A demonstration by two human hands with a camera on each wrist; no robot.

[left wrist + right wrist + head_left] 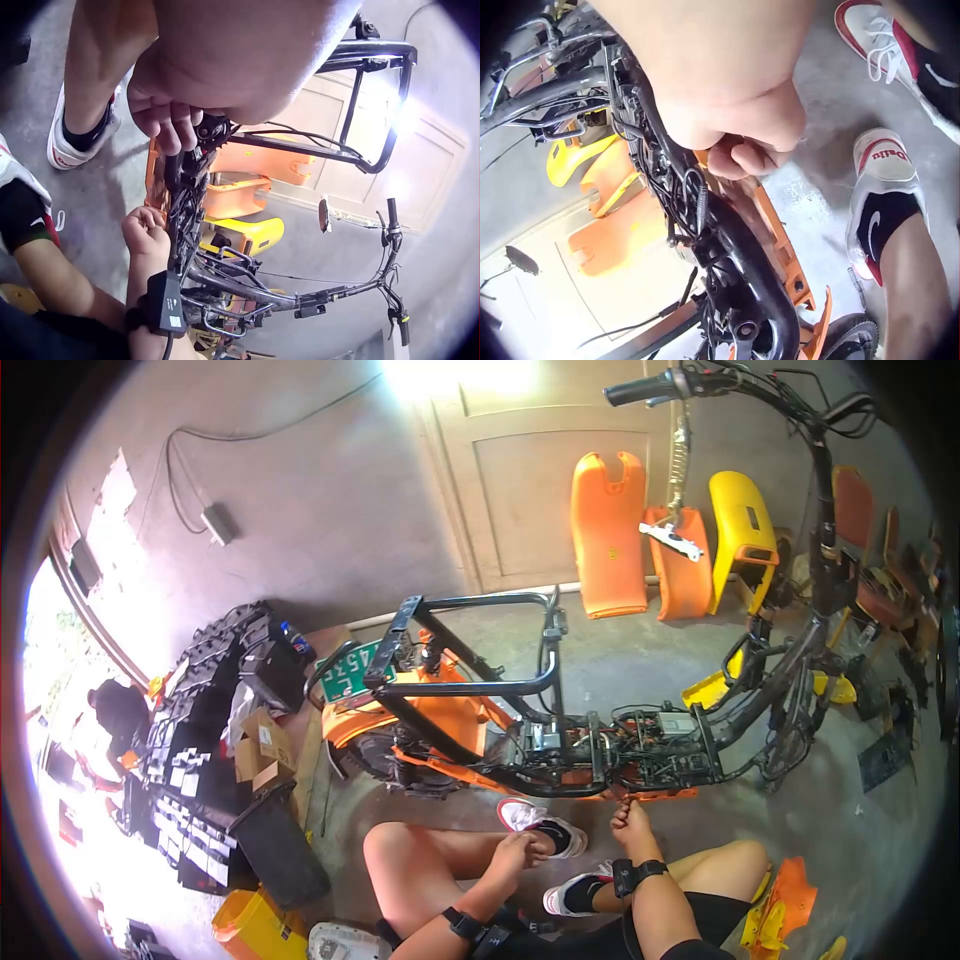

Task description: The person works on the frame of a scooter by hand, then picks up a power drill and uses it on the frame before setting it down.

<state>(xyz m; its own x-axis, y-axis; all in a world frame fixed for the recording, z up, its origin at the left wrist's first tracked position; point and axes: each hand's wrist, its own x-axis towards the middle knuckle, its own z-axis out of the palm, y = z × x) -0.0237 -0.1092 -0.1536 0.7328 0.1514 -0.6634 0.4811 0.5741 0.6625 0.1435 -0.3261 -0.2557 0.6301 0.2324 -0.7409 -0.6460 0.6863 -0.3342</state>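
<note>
A stripped scooter frame (pixel 540 690) with black tubes stands in front of the seated person. My right hand (pixel 630 825) is at its lower side rail, fingers curled beside the edge of an orange body panel (pixel 776 232). Its fingertips are partly hidden in every view, and I cannot tell whether they pinch something. My left hand (pixel 517 853) hangs over the lower leg near a white shoe (pixel 520 815), away from the frame. Its fingers (pixel 176 131) are loosely bent, with nothing visible in them. Wires and electrical parts (pixel 650 740) crowd the middle of the frame.
Orange panels (pixel 610 540) and a yellow panel (pixel 742 530) lean at the door. Stacked black crates (pixel 205 710), a cardboard box (pixel 265 750) and a yellow bin (pixel 255 927) stand at left. Orange and yellow pieces (pixel 785 905) lie by the right knee. Handlebars (pixel 740 385) rise at right.
</note>
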